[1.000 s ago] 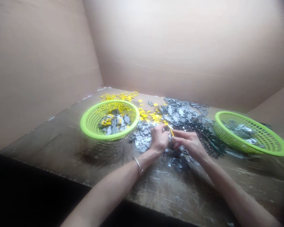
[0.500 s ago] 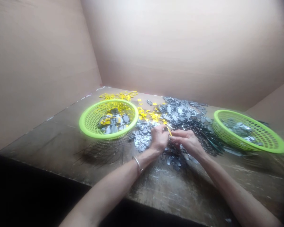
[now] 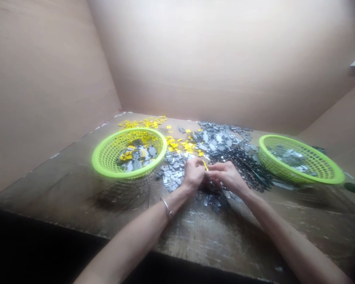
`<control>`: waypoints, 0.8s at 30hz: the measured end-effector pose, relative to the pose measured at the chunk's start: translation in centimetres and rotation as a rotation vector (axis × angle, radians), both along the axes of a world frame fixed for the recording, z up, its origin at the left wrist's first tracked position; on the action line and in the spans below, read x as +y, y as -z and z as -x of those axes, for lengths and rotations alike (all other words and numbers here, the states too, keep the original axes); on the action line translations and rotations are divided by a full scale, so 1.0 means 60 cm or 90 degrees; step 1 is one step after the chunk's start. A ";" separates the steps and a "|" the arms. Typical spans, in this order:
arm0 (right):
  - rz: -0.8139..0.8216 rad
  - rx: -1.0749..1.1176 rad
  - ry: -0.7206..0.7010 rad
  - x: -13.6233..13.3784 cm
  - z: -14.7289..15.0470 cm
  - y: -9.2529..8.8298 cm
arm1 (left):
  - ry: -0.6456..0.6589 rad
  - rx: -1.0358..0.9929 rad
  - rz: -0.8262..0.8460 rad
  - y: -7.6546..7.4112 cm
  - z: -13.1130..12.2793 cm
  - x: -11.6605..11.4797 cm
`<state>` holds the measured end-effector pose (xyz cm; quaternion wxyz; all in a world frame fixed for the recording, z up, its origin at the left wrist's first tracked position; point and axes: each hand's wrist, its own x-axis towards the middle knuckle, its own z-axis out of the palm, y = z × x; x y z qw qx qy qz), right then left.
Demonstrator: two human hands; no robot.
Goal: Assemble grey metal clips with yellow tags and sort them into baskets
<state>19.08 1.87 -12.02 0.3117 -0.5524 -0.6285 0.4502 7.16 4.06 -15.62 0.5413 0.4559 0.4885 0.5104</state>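
Note:
My left hand [image 3: 194, 172] is closed round a small yellow plastic part [image 3: 205, 165] above the table. From the other side, the fingertips of my right hand [image 3: 229, 176] pinch at the same part. Most of the part is hidden by my fingers, so its full shape does not show. Just left of my hands lie flat silver-grey pieces [image 3: 171, 175]. Behind them are loose yellow pieces [image 3: 180, 145] and a heap of grey plates [image 3: 217, 138]. A pile of small black parts [image 3: 239, 163] lies beside my right hand.
A green mesh basket [image 3: 99, 159] on the left holds yellow and grey pieces. Another green basket [image 3: 339, 173], on the right, contains grey pieces. More yellow parts [image 3: 144, 122] lie at the back left of the worn table [image 3: 195, 240]. Walls [image 3: 195, 67] enclose the back and sides.
The whole view has shifted slightly, bringing a pale ledge in at the right edge. My hands stay together on the yellow part, with only small finger movement.

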 end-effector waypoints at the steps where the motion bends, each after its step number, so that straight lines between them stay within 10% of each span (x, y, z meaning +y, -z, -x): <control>1: -0.027 -0.031 0.002 0.000 0.001 0.002 | 0.000 -0.036 0.022 -0.003 -0.001 -0.002; 12: -0.398 -0.330 0.066 -0.033 0.046 0.004 | -0.014 -0.297 0.086 -0.022 0.000 -0.014; 16: -0.317 -0.366 -0.027 -0.012 0.002 -0.031 | -0.009 -0.264 0.051 -0.032 0.009 -0.010; 19: -0.249 -0.536 0.116 0.016 -0.069 -0.049 | 0.004 -0.228 0.037 -0.039 0.015 -0.009; 24: -0.065 -0.770 0.086 0.030 -0.172 -0.016 | 0.034 -0.203 0.004 -0.039 0.017 -0.012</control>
